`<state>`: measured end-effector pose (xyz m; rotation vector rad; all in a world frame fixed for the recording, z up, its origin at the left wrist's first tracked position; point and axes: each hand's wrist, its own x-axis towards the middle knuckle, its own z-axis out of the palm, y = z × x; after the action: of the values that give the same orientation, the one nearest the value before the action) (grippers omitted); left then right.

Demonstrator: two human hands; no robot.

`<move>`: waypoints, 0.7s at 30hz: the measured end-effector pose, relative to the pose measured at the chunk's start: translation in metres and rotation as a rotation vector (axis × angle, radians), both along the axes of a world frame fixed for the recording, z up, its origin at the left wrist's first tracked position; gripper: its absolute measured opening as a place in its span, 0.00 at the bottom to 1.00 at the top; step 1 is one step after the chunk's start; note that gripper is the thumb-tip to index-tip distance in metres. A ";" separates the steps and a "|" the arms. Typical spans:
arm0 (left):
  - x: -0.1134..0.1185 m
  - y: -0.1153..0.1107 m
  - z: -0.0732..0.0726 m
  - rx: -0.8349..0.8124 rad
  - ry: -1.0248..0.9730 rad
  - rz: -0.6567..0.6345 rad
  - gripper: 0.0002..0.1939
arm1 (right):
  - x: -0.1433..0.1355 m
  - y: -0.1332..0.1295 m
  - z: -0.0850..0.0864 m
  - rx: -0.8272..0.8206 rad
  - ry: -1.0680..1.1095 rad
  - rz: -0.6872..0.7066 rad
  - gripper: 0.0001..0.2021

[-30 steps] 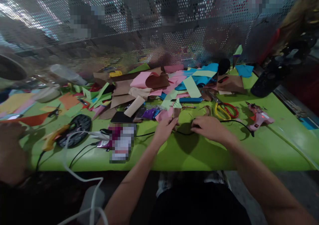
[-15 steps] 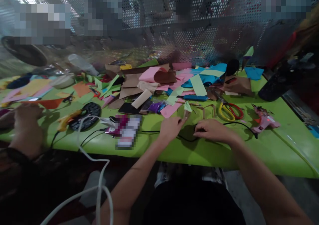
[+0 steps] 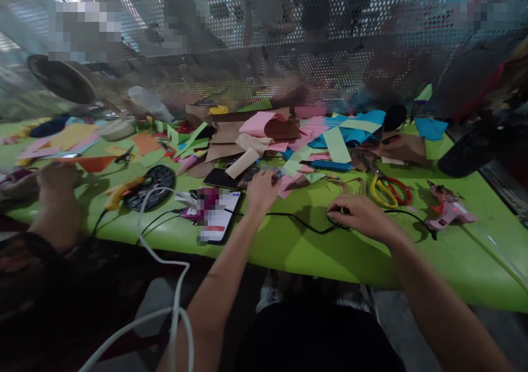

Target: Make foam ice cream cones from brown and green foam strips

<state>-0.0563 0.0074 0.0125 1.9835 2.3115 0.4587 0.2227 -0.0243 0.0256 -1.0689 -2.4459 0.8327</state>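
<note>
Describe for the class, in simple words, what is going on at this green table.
The person's left hand is at a small clear packet near the heap of cut paper. The right hand is low over the green table, fingers curled beside a black cord. A pink glue gun and scissors with red and yellow handles lie to the right. At far left, another person's hand is by an orange paper strip.

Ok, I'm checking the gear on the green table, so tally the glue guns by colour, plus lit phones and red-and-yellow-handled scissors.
Yellow glue gun: 1
Pink glue gun: 1
Lit phone: 1
Red-and-yellow-handled scissors: 1
Total: 4
</note>
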 end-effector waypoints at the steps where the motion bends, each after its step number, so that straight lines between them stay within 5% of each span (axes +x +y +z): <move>1: 0.002 -0.001 0.001 0.015 0.012 -0.006 0.11 | 0.000 0.000 -0.001 0.001 0.000 -0.002 0.08; 7: 0.022 -0.004 -0.002 0.004 0.082 -0.179 0.18 | -0.001 -0.001 0.002 -0.016 -0.005 -0.019 0.07; 12: 0.029 0.000 -0.013 -0.050 0.106 -0.279 0.14 | 0.002 0.003 0.003 0.022 -0.004 -0.113 0.08; 17: 0.021 -0.003 -0.015 -0.014 -0.015 -0.238 0.12 | 0.012 0.021 -0.004 0.157 -0.009 -0.391 0.08; 21: 0.010 -0.004 -0.013 0.047 -0.142 -0.158 0.12 | 0.008 0.038 -0.008 0.218 -0.233 -0.527 0.14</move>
<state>-0.0462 0.0039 -0.0006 2.0613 2.0607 0.6235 0.2306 0.0141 0.0177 -1.6874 -2.1868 0.2811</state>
